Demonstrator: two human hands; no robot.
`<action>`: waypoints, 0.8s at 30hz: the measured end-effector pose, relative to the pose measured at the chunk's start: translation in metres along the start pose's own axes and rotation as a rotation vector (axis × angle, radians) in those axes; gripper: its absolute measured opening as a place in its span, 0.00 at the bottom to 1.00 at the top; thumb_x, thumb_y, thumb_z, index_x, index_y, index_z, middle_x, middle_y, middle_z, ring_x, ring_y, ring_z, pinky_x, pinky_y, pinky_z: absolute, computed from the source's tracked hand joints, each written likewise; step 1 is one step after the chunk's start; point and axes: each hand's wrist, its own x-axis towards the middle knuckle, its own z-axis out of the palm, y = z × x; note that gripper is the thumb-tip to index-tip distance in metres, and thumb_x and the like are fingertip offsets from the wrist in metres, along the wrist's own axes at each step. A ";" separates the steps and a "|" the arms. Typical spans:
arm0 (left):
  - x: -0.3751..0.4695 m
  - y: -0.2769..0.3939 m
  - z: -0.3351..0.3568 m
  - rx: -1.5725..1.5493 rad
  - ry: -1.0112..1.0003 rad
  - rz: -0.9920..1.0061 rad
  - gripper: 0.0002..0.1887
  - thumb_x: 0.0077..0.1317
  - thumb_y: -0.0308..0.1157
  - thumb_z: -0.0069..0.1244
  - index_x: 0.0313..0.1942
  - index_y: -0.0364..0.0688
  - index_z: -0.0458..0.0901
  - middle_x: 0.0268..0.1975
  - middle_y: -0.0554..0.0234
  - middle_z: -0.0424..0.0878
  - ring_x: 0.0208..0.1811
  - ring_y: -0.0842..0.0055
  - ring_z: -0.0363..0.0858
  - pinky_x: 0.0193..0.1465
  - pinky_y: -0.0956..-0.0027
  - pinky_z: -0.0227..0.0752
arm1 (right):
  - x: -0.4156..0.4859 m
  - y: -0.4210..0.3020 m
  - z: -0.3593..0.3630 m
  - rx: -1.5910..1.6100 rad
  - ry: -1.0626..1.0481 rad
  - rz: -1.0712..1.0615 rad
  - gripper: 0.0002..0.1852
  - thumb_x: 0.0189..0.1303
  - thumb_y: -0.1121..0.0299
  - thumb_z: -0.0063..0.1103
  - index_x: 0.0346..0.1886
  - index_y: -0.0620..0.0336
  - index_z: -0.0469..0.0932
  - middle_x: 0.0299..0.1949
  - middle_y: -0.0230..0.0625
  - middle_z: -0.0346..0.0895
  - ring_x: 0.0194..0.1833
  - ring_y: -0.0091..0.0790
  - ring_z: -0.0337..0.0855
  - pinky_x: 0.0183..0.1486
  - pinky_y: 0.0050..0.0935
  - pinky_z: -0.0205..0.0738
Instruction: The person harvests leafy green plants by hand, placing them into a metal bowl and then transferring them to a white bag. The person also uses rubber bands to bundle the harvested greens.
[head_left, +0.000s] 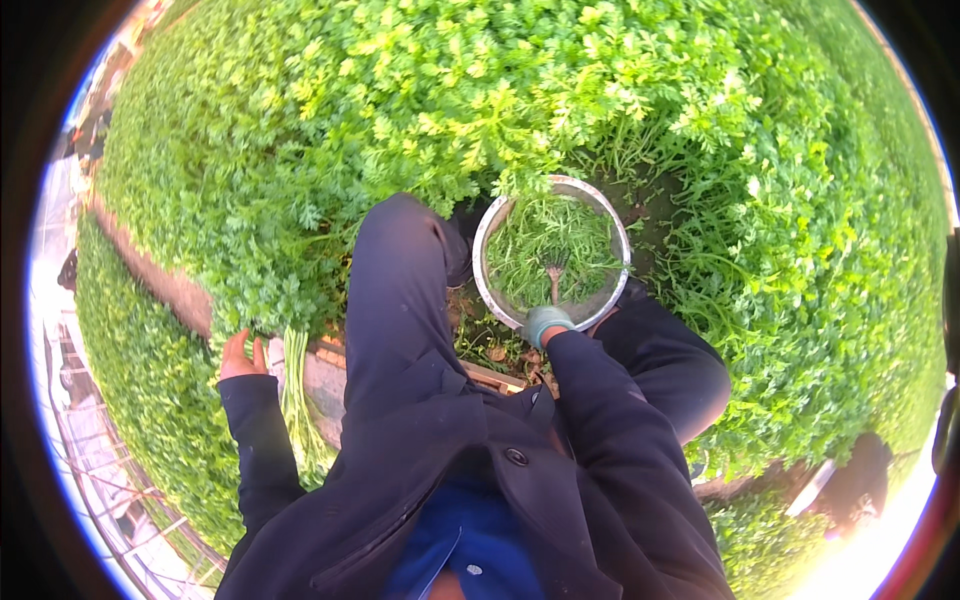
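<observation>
My right hand (547, 326), in a pale green glove, is closed on the handle of a small hand rake (555, 276) at the near rim of a round pail. The rake's tines rest among loose leafy greens (525, 244) inside the pail (491, 296), which stands between my legs. My bare left hand (241, 355) reaches out to the left, at the edge of the leaves. Its fingers touch or nearly touch green stems, and whether it holds any I cannot tell. Beside it lies a bundle of long pale-green stems (297, 382).
Dense leafy green plants (465, 90) stand ahead and on both sides. Dark soil (652, 214) shows right of the pail. Under me is a wooden slat (491, 375). A dirt path (161, 281) runs at the left. A dark figure (859, 476) is at the lower right.
</observation>
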 end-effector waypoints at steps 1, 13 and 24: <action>0.021 0.034 -0.014 -0.113 -0.005 0.007 0.12 0.65 0.29 0.57 0.49 0.39 0.83 0.49 0.49 0.83 0.40 0.62 0.85 0.43 0.66 0.79 | -0.002 -0.007 0.002 -0.054 -0.035 -0.067 0.28 0.61 0.45 0.57 0.53 0.57 0.83 0.54 0.48 0.82 0.55 0.48 0.83 0.57 0.42 0.76; 0.139 0.413 0.035 -0.479 -0.243 1.153 0.13 0.55 0.30 0.62 0.42 0.43 0.84 0.39 0.64 0.85 0.34 0.68 0.84 0.35 0.65 0.74 | 0.063 0.105 -0.151 1.170 0.978 0.264 0.22 0.64 0.49 0.57 0.46 0.58 0.85 0.44 0.48 0.85 0.49 0.52 0.84 0.54 0.39 0.75; 0.167 0.454 0.085 -0.389 -0.659 1.021 0.14 0.54 0.29 0.64 0.41 0.38 0.82 0.30 0.62 0.82 0.27 0.66 0.82 0.29 0.64 0.71 | 0.167 0.193 -0.280 1.107 0.845 0.495 0.62 0.40 0.49 0.82 0.75 0.63 0.52 0.69 0.54 0.66 0.68 0.51 0.70 0.70 0.37 0.65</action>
